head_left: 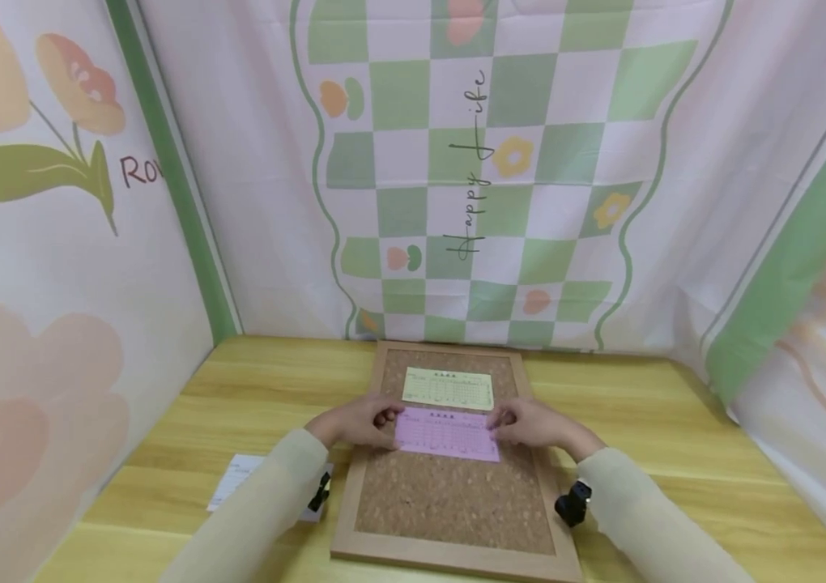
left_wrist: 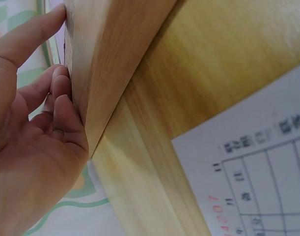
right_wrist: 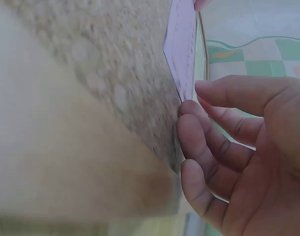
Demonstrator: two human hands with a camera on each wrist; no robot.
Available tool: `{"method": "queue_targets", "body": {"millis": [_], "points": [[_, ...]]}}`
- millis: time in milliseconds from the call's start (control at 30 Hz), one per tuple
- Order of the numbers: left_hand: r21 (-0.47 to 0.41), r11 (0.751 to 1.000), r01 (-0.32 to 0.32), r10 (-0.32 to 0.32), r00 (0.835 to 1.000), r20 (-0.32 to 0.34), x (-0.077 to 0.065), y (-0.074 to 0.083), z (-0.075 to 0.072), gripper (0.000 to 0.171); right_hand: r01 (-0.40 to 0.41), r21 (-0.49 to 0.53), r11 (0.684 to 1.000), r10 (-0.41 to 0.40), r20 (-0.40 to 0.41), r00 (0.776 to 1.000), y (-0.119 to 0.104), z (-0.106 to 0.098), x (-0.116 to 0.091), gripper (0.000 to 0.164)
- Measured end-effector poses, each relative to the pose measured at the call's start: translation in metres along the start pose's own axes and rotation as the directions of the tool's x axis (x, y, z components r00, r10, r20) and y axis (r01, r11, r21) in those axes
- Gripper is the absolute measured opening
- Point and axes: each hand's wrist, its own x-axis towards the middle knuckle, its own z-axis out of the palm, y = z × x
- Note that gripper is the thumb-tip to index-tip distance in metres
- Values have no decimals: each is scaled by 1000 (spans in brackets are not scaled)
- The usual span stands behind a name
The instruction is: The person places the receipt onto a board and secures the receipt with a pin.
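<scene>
A rectangular pink paper form [head_left: 446, 435] is lying right of lower centre in the head view. The right hand [head_left: 530, 423] is pinching its right edge with fingers nearly together; the left hand [head_left: 362, 421] is touching its left edge, thumb and fingers spread; whether it is pinching, I cannot tell. A pale-yellow form [head_left: 448, 389] is lying just above. A wood-framed corkboard [head_left: 449, 506] is carrying both; a white form [head_left: 233, 478], lower left, is lying on the yellow wood-grain tabletop [head_left: 632, 421].

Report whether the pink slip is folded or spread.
Spread: the pink slip shows as one wide rectangle over the corkboard, its printed side facing up and no fold visible.
</scene>
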Motion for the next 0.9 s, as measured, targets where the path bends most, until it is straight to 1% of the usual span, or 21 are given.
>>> {"method": "queue_targets", "body": {"millis": [133, 200, 367, 500, 733, 900], "points": [[1, 1000, -7, 7, 1000, -3, -1, -1, 1, 62, 38, -18, 999, -38, -25, 999, 5, -7, -5, 12], [5, 1000, -11, 11, 1000, -2, -1, 0, 1, 62, 43, -38, 998, -44, -43, 998, 8, -12, -8, 13], [-1, 1000, -8, 8, 1000, -5, -4, 3, 0, 62, 10, -79, 997, -17, -79, 997, 13, -23, -19, 15], [-9, 1000, -1, 1, 1000, -6, -5, 4, 1, 62, 8, -110, 994, -18, -92, 996, 19, -32, -29, 17], [-13, 1000, 0, 0, 1000, -8, -4, 4, 1, 62, 5, -87, 996, -13, -95, 995, 35, -43, -44, 18], [-30, 1000, 9, -9, 1000, -8, -5, 5, 1, 61, -39, -81, 996, 30, -105, 994, 47, -48, -55, 21]]}}
